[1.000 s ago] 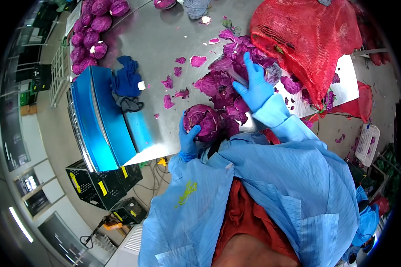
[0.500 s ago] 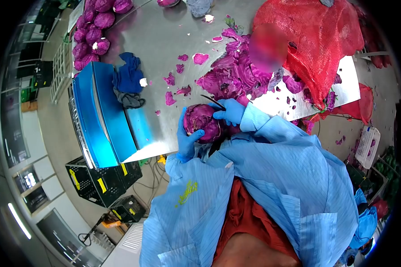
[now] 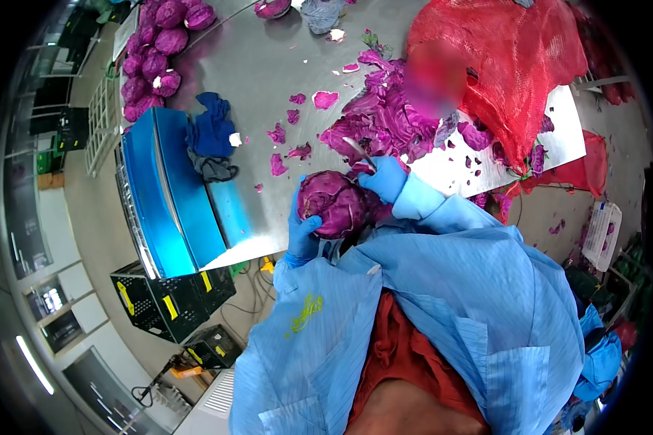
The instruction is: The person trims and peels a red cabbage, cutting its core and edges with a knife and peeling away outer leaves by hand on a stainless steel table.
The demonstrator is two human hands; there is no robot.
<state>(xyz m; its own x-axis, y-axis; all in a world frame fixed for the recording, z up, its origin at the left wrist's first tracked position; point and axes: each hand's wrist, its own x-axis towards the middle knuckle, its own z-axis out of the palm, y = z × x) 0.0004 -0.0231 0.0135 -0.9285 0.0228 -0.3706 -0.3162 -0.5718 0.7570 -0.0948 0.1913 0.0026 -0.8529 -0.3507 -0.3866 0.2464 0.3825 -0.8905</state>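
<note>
A round red cabbage [image 3: 331, 205] rests in my left hand [image 3: 302, 233], which wears a blue glove and grips it from the left and below, thumb across the front. My right hand [image 3: 386, 180], also in a blue glove, is closed around a knife [image 3: 357, 151] just right of the cabbage. The blade points up and to the left, clear of the cabbage. Some purple leaf shows beside the right fingers; I cannot tell whether they touch it. Beyond the hands lies a pile of loose cabbage leaves [image 3: 374, 116].
Whole red cabbages [image 3: 152, 65] are heaped at the table's far left. A blue box-shaped piece [image 3: 170, 188] and blue cloth [image 3: 210, 116] lie nearer. Leaf scraps dot the metal table [image 3: 261, 87]. A red mesh bag [image 3: 508, 65] covers the right side. Black crates [image 3: 159, 304] stand below.
My right hand has drawn back slightly from the cabbage, and the knife now tilts more upright. The cabbage has turned a little in my left hand.
</note>
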